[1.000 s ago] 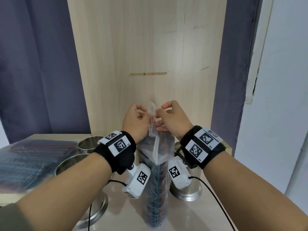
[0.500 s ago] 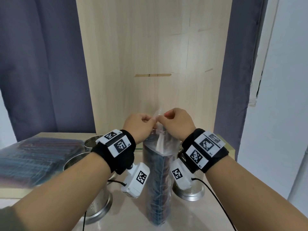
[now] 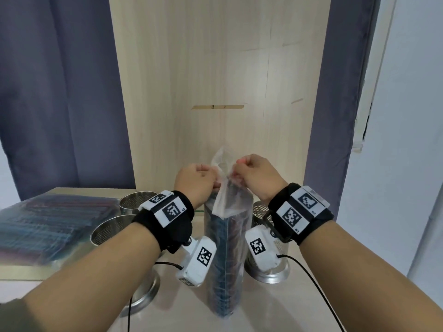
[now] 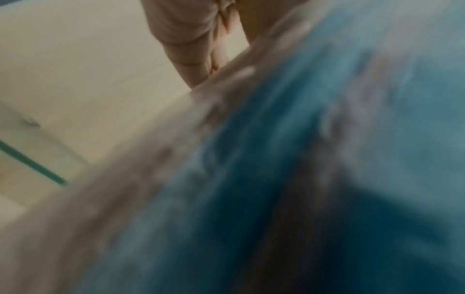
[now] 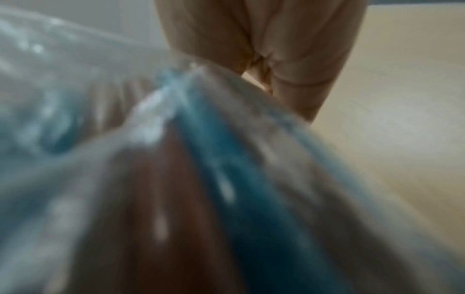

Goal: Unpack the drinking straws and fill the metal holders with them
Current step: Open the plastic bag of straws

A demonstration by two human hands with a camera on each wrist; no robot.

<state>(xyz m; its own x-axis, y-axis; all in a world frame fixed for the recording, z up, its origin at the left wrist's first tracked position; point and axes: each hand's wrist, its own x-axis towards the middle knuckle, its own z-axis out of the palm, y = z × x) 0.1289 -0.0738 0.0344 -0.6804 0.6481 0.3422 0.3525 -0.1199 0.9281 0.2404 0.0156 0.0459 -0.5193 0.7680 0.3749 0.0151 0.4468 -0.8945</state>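
A clear plastic bag of dark blue and brown straws (image 3: pixel 226 250) stands upright on the table in the head view. My left hand (image 3: pixel 199 182) pinches the bag's loose top from the left, and my right hand (image 3: pixel 251 174) pinches it from the right, fingers curled. Both wrist views are blurred and filled by the straw bag (image 4: pixel 314 169) (image 5: pixel 201 189), with curled fingers (image 4: pixel 201 39) (image 5: pixel 289 49) above it. Three perforated metal holders stand near: one (image 3: pixel 136 202) behind the left wrist, one (image 3: pixel 112 231) under the left forearm, one (image 3: pixel 261 212) behind the right wrist.
More packs of straws (image 3: pixel 48 224) lie stacked on the left of the table (image 3: pixel 287 307). A pale wooden panel (image 3: pixel 215 80) rises behind the table, with dark curtains on both sides. Thin black cables trail from the wrist cameras over the table.
The bag's top stands taller and more spread between my hands than half a second ago, when it was bunched low. Both hands keep their pinch on it and have hardly moved.
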